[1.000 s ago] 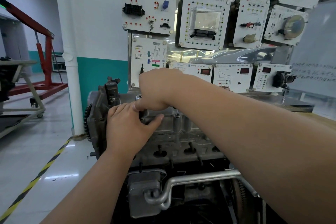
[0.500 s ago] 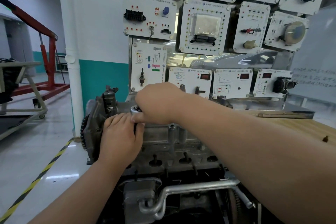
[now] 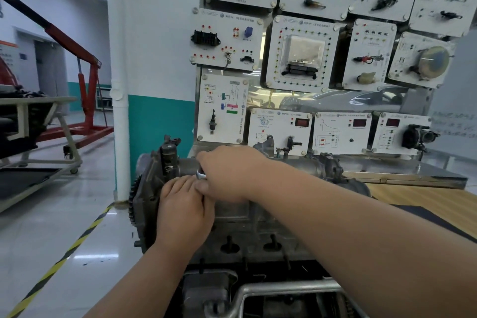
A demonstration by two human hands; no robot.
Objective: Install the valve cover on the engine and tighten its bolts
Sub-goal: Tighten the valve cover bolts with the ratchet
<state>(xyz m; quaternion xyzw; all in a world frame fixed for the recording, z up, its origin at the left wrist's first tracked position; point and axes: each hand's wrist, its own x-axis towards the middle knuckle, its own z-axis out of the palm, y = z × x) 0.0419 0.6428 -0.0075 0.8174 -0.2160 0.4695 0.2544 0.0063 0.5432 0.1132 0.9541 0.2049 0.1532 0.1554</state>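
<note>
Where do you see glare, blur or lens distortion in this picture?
Head view: a bright reflection lies on the glossy floor; the shiny panel behind the boards mirrors a car; wide-angle distortion makes those near the right edge lean; the right hand gripping the silver tool and the left hand look slightly soft; small board print is unreadable.

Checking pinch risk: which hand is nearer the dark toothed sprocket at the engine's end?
Left. The left hand rests on the grey metal engine just right of the dark toothed sprocket; the right hand is farther right and higher, over a shiny silver tool head.
</note>
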